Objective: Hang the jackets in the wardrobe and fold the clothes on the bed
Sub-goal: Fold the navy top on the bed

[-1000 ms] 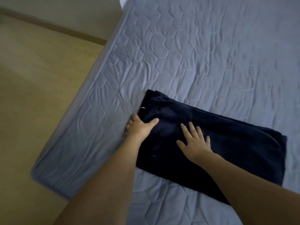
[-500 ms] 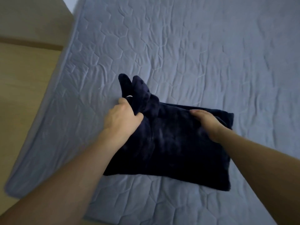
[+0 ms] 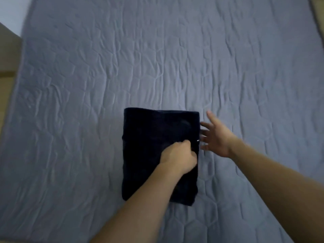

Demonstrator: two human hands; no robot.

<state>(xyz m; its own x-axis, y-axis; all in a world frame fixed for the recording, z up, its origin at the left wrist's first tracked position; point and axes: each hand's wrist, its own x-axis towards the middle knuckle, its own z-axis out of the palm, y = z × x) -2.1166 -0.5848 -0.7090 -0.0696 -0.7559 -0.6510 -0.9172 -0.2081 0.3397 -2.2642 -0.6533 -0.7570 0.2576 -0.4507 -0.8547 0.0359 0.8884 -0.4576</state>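
Note:
A dark navy garment point(image 3: 152, 137) lies folded into a compact rectangle on the grey quilted bed point(image 3: 157, 58), near its front middle. My left hand point(image 3: 178, 156) sits on top of the garment with its fingers curled into the fabric near the right edge. My right hand point(image 3: 214, 135) is just to the right of the garment, fingers spread and straight, fingertips at its right edge. A small white tag shows at that edge between the two hands.
The bed's left edge point(image 3: 19, 81) borders a tan wooden floor point(image 3: 7, 55). A strip of tan surface shows at the top right corner point(image 3: 318, 7). Wrinkled grey bedding stretches away on every side of the garment.
My left hand carried the garment's left end over to the right, halving it into a narrower rectangle. My right hand slid off the fabric to its right edge. The view shifted over the bed.

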